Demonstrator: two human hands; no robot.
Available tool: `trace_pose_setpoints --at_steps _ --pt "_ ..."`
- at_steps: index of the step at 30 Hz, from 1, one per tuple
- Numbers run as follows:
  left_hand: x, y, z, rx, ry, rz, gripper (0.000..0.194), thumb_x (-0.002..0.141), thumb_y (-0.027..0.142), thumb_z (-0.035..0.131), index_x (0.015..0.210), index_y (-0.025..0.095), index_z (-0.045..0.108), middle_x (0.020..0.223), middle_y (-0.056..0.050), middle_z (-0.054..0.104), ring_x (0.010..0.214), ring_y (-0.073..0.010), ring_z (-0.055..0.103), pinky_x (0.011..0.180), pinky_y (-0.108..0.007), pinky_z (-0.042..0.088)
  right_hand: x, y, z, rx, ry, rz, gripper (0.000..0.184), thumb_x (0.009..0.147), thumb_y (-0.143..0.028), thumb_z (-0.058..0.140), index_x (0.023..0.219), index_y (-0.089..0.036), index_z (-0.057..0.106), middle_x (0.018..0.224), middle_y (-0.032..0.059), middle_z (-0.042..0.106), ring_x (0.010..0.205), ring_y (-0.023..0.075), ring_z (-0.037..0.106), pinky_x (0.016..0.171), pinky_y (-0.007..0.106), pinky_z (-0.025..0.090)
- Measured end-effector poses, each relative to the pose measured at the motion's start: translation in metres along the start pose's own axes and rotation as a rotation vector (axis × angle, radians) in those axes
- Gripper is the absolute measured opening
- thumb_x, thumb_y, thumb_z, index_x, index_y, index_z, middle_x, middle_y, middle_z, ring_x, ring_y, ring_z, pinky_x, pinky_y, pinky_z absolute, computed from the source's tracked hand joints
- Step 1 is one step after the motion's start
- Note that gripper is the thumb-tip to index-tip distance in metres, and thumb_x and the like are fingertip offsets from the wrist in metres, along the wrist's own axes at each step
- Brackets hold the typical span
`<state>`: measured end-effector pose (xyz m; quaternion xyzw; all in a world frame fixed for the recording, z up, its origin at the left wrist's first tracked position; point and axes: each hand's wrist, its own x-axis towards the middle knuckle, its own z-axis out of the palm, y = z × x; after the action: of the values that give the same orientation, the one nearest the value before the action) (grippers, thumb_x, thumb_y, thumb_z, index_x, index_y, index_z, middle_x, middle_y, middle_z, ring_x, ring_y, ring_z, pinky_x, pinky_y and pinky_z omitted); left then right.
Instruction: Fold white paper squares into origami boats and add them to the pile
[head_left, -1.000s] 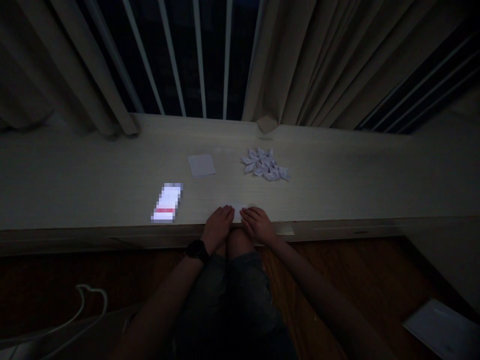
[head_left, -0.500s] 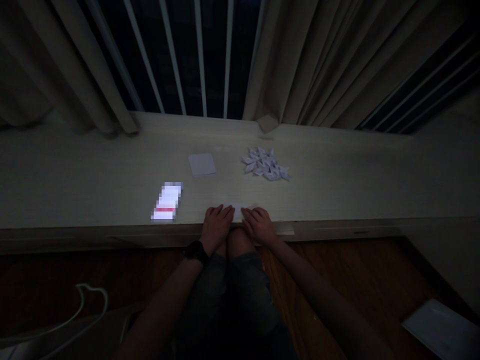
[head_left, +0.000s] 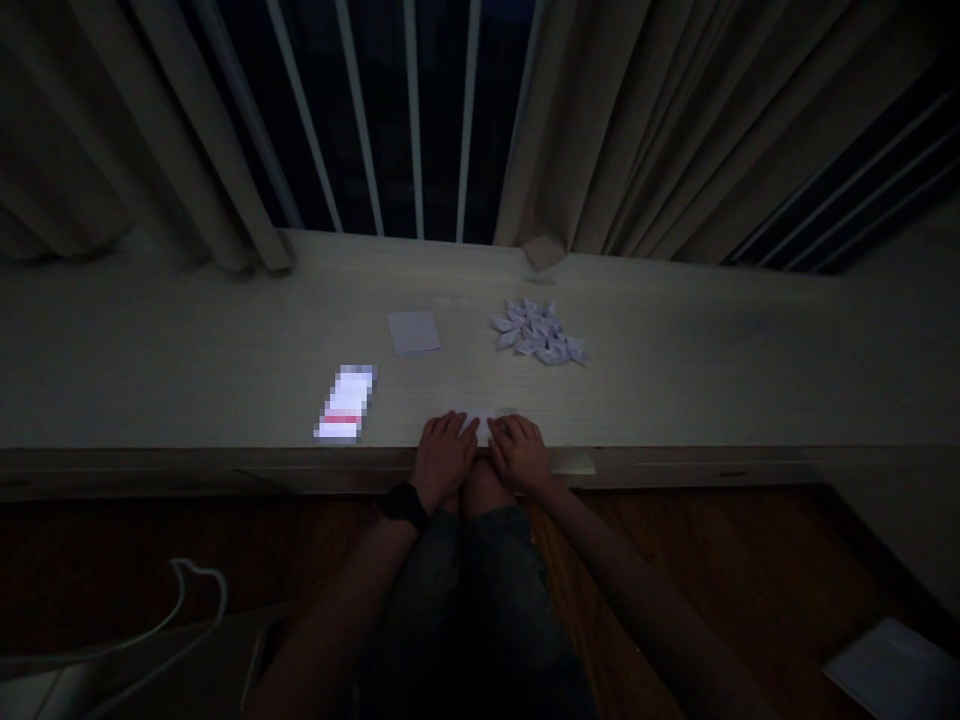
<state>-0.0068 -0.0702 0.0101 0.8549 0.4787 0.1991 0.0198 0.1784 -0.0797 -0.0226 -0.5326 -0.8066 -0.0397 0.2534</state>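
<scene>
My left hand (head_left: 442,458) and my right hand (head_left: 519,453) lie side by side at the near edge of a pale wooden ledge (head_left: 675,390). Their fingers press down on a small white paper (head_left: 478,422), which shows only between the fingertips. A dark watch sits on my left wrist. Farther back lie a stack of square white sheets (head_left: 414,332) and a pile of several small folded paper pieces (head_left: 540,333).
A lit phone (head_left: 346,404) lies on the ledge left of my hands. Curtains (head_left: 637,130) and window bars stand behind the ledge. On the dark wooden floor are a white cable (head_left: 135,640) at the left and a white sheet (head_left: 892,670) at the lower right.
My hands have drawn closer together over the small paper. The view has shifted slightly, so everything sits a little further right.
</scene>
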Motion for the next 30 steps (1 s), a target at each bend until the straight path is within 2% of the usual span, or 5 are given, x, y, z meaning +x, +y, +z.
trace_pose_setpoints --at_steps 11,17,23,30 --pt "0.004 0.004 -0.004 0.000 -0.026 -0.028 0.038 0.093 0.029 0.036 0.129 0.023 0.049 0.127 -0.011 0.054 0.118 -0.0285 0.044 0.099 -0.049 0.028 0.004 -0.005 0.003 -0.053 -0.051 0.033 0.044 0.088 -0.030 0.048 0.131 -0.024 0.051 0.105 0.0130 0.055 0.100 0.0288 0.043 0.089 0.046 0.034" --pt "0.008 0.002 -0.005 0.006 -0.044 -0.015 0.038 0.093 0.030 0.037 0.128 0.023 0.050 0.124 -0.011 0.054 0.115 -0.0278 0.044 0.098 -0.047 0.029 0.009 -0.014 0.002 -0.118 -0.069 0.049 0.042 0.089 -0.031 0.046 0.130 -0.021 0.053 0.101 0.0138 0.054 0.099 0.0286 0.041 0.089 0.044 0.031" --pt "0.003 0.005 -0.002 0.061 -0.029 -0.019 0.040 0.094 0.031 0.036 0.130 0.022 0.048 0.127 -0.011 0.053 0.119 -0.0276 0.041 0.099 -0.046 0.027 0.010 -0.030 0.000 -0.176 -0.080 0.130 0.041 0.092 -0.031 0.042 0.130 -0.020 0.052 0.103 0.0128 0.054 0.098 0.0265 0.040 0.088 0.041 0.028" --pt "0.003 0.004 -0.005 0.056 -0.021 0.006 0.038 0.093 0.030 0.038 0.128 0.024 0.050 0.122 -0.010 0.056 0.116 -0.0273 0.044 0.097 -0.047 0.028 0.014 -0.036 -0.003 -0.207 -0.101 0.159 0.041 0.090 -0.033 0.044 0.127 -0.020 0.054 0.099 0.0128 0.054 0.098 0.0279 0.039 0.086 0.041 0.026"
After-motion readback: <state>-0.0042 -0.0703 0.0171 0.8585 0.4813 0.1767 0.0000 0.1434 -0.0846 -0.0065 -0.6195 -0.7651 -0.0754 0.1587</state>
